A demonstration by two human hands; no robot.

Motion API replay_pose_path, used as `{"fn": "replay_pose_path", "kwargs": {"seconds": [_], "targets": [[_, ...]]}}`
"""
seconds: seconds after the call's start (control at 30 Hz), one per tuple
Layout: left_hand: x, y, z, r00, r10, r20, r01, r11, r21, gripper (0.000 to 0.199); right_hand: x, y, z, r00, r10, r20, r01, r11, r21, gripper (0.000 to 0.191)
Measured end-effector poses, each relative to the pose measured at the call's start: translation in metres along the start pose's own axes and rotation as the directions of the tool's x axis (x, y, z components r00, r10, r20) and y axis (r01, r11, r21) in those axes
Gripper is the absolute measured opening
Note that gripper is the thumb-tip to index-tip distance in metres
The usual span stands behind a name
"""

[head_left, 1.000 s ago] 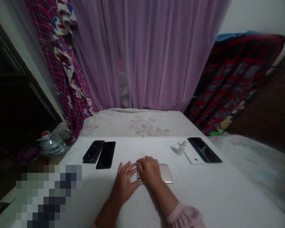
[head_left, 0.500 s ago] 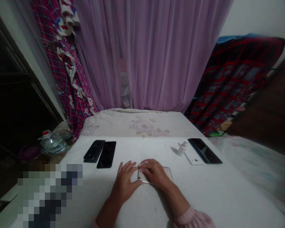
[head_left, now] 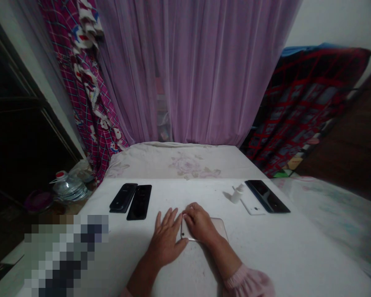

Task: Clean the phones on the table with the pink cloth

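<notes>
A pale gold phone (head_left: 219,226) lies flat on the white tablecloth, with its camera corner to the left. My left hand (head_left: 167,241) rests open at its left end, fingers spread on the cloth, the thumb by the phone's near corner. Over the phone's left half, my right hand (head_left: 198,222) is closed with its fingertips pressed together near the far left corner. A small whitish bit shows at those fingertips; what it is I cannot make out. The right hand hides much of the phone.
Two dark phones, one (head_left: 123,198) beside another (head_left: 139,202), lie at the left. At the right are a small white bottle (head_left: 236,194), a white phone (head_left: 252,207) and dark phones (head_left: 267,196). A water jug (head_left: 69,187) stands beyond the table's left edge.
My right hand has shifted slightly, its fingers drawn further up at the phone's far left corner. My left fingers are straighter and flatter on the cloth. The phone stays nearly in place.
</notes>
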State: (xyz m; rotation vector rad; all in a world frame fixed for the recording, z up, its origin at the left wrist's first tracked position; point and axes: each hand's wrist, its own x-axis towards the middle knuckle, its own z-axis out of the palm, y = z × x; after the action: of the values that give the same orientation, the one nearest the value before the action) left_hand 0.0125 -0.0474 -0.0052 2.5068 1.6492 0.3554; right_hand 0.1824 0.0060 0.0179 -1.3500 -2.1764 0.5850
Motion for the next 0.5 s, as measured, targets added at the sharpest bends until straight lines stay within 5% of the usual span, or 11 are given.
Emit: {"fn": "replay_pose_path", "kwargs": {"seconds": [0.33, 0.5], "targets": [[0.006, 0.015, -0.022, 0.988, -0.08, 0.129, 0.092, 0.992, -0.088, 0.073, -0.003, -0.008, 0.003, 0.978, 0.087, -0.189, -0.114, 0.984, -0.138, 0.017], [0.007, 0.017, -0.024, 0.984, -0.098, 0.149, 0.114, 0.988, -0.1, 0.075, -0.004, -0.002, 0.003, 0.989, 0.024, -0.143, -0.039, 0.994, -0.1, 0.018]]}}
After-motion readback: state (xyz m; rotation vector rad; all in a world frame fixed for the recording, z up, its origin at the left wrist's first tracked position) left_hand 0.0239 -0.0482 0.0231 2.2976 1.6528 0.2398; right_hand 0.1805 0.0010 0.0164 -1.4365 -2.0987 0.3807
